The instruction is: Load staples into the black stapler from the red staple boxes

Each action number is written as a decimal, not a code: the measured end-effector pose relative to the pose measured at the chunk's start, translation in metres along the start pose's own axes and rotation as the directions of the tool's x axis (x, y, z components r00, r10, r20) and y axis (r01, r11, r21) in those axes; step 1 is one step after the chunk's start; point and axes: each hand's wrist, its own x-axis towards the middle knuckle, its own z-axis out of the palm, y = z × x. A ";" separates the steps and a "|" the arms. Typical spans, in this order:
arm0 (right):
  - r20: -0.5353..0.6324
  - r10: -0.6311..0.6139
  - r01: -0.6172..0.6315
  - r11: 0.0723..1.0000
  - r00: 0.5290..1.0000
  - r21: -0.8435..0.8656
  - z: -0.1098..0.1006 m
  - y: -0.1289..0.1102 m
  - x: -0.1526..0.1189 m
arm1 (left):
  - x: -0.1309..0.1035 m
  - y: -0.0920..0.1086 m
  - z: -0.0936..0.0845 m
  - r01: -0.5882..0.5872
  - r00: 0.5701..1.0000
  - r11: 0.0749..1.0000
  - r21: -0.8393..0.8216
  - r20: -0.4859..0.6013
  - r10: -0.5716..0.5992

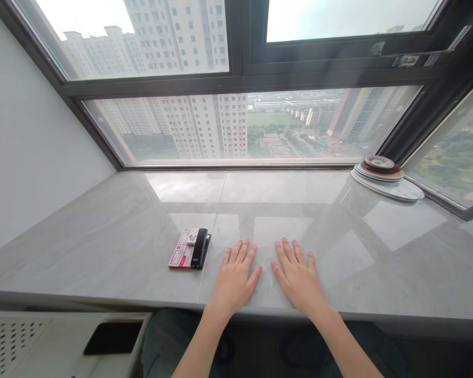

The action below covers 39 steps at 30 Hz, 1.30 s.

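Observation:
My left hand (235,276) lies palm down on the grey stone sill (102,247), its fingers spread and holding nothing. Beside it, my right hand (298,274) rests flat in the same way, with a gap between the two thumbs. To the left of my left hand is a black stapler (199,249), lying on or against red and white small boxes (180,255). Neither hand touches them.
A stack of plates or round mats (379,170) stands at the back right by the window frame (236,84). A pale perforated container (43,341) with a dark rectangular item (113,338) is below the sill's front edge at left. A white wall bounds the left side.

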 end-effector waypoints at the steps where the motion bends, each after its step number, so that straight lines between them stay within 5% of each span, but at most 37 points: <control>1: -0.002 0.002 -0.002 1.000 1.000 -0.003 0.000 0.000 0.000 | 0.000 0.001 0.000 0.002 1.000 1.000 0.003 0.005 -0.002; 39: 0.019 0.013 -0.013 1.000 1.000 -0.008 -0.004 -0.002 0.000 | 0.000 0.003 -0.002 0.023 0.999 0.999 0.035 0.027 -0.024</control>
